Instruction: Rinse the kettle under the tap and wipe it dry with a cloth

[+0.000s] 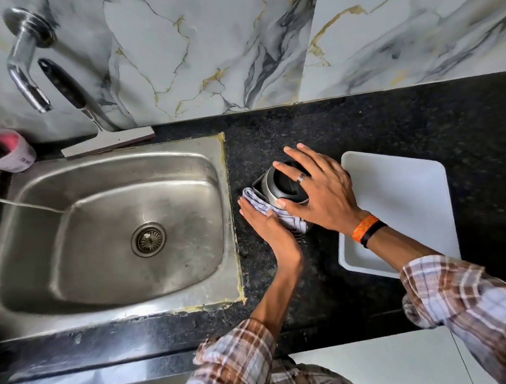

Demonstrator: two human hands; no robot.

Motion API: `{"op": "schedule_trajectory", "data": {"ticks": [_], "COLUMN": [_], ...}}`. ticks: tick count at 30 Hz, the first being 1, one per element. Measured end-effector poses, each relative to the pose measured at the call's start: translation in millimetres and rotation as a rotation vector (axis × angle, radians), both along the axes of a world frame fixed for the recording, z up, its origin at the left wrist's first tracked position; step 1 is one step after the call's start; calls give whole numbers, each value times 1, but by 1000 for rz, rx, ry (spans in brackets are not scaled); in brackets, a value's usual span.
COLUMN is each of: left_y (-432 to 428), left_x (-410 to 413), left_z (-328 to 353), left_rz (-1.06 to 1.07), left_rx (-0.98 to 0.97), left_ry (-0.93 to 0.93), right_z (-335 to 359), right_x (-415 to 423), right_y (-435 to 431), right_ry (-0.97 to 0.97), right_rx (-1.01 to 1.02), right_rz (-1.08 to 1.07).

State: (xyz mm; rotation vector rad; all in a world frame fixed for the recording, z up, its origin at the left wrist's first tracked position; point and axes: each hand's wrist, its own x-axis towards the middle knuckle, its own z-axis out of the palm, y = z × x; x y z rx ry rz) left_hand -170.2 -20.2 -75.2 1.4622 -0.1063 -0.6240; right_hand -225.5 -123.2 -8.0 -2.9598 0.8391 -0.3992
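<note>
1. Head view shows the rounded steel kettle with a black lid [278, 186] standing upright on the black speckled stone counter [361, 121], just right of centre frame, between the stainless steel sink [111, 234] on the left and a white rectangular plastic tray [405, 197] on the right.
2. Seen from above, the kettle's long axis points up toward the camera, so its wall curves away on every side; the coming wipe turns on going around that wall.
3. The right hand [319, 192] lies spread over the lid with fingers splayed, steadying the kettle from above and the right, pressing rather than clenching.
4. The left hand [267, 224] is flat and open, pressing a pale checked cotton cloth [270, 208] against the kettle's lower-left side; the cloth touches both kettle and counter.
5. Both hands touch the kettle; the left carries the cloth, so my judgement is that it does the wiping while the right turns or holds.
6. The chrome wall tap [25, 71] sits upper left, well apart, with no water running.
7. A pink-topped white tub [9, 152] at the left edge bears print too small to read; no brand shows on the kettle.
</note>
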Motion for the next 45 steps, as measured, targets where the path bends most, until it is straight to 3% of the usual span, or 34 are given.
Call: {"op": "schedule_trajectory", "data": {"ticks": [6, 11, 15, 19, 26, 29, 38, 41, 45], "left_y": [18, 44, 47, 48, 71, 85, 85, 68, 17], "left_x": [-2, 19, 22, 17, 16, 25, -18, -49, -80], "left_z": [4, -8, 2, 5, -2, -7, 13, 37, 43], "left_rz": [-137, -359, -427, -420, -442, -501, -481, -567, -780], "left_rx": [91, 321, 404, 433, 287, 147, 77, 13, 60], "left_ry": [-51, -266, -311, -254, -125, -85, -143, -227, -536], "right_z": [6, -6, -43, -62, -67, -64, -44, -40, -42], "right_x": [-10, -29, -49, -45, -50, -59, -125, -161, -203], "right_y": [2, 31, 69, 88, 95, 90, 64, 47, 16], "right_ry": [48, -115, -362, -397, -545, -632, -752, -835, -799], "right_rx": [-35, -2, 9, 150, 618, 709, 937, 911, 818], "right_rz": [123, 182, 52, -161, -314, -336, -383, -468, -585]}}
